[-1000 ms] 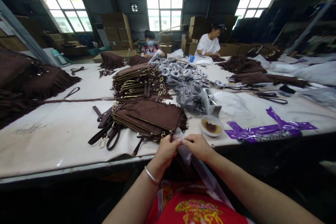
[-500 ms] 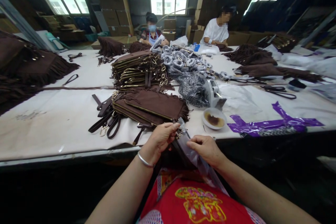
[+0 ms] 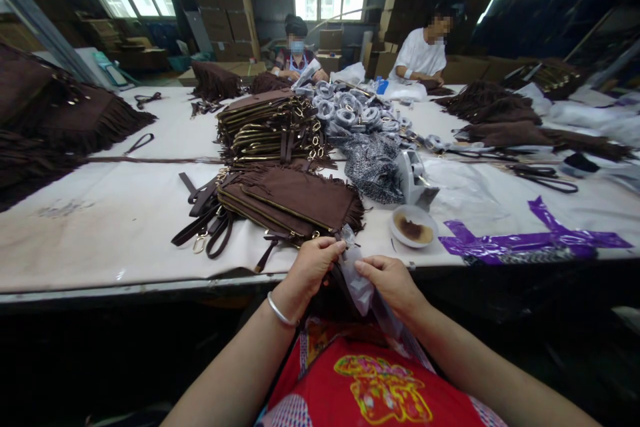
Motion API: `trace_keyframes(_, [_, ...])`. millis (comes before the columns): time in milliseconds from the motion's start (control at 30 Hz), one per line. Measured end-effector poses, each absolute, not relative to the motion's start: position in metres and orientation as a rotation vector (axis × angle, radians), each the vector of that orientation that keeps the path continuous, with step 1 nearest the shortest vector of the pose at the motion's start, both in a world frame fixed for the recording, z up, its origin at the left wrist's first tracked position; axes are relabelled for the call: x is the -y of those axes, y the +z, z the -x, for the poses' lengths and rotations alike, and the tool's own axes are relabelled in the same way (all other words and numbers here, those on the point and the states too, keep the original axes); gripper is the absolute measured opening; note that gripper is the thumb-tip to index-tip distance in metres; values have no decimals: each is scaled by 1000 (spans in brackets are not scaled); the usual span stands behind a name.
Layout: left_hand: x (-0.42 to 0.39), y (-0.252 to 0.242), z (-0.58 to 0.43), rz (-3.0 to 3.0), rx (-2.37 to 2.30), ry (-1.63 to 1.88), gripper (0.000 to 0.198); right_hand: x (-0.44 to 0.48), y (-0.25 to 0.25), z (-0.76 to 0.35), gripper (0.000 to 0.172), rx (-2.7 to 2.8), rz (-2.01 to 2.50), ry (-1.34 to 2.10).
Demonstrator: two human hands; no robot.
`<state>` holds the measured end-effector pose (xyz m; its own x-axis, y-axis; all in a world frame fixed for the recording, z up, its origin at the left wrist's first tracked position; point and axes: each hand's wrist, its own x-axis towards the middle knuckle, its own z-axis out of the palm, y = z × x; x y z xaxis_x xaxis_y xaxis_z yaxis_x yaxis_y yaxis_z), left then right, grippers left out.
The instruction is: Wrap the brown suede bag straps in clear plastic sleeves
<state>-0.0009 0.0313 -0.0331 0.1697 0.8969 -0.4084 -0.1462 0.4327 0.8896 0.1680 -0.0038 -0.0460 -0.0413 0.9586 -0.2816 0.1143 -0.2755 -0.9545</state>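
Note:
At the table's front edge my left hand (image 3: 316,263), with a silver bangle on its wrist, pinches the upper end of a strip of clear plastic wrap (image 3: 361,290). My right hand (image 3: 393,283) grips the same wrap a little lower and to the right, thumb against fingers. Dark strap material hangs behind the wrap, partly hidden by my hands. Just beyond lies a stack of brown fringed suede pouches (image 3: 300,197) with brass zips. Their wrist straps (image 3: 203,230) and metal clips spill out to the left.
Behind are another pouch pile (image 3: 267,123), a heap of plastic-wrapped coils (image 3: 350,110), patterned cloth (image 3: 374,167) and a tape dispenser (image 3: 413,177). A white dish (image 3: 414,227) of brown stuff and purple tape (image 3: 540,237) lie to the right. Two people work across the table.
The plastic wrap between my hands now bunches and spreads wider. My right hand has shifted slightly closer to the left one. The view has turned slightly left.

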Motion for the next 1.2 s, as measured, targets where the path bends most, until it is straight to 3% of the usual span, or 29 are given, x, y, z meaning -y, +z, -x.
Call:
trace_keyframes(200, [-23, -31, 7, -659, -1026, 770, 43, -22, -47, -150, 42, 1081, 1450, 1365])
trace_keyframes(500, [-16, -40, 0, -653, -1253, 916, 23, -37, -51, -138, 44, 1184, 1501, 1340])
trace_keyframes(833, [-1, -43, -5, -556, -1179, 938, 29, -34, -56, -148, 38, 1488, 1545, 1149])
trace_keyframes(1200, [3, -54, -8, -559, -1367, 1151, 27, -30, -45, -136, 33, 1368, 1596, 1251])
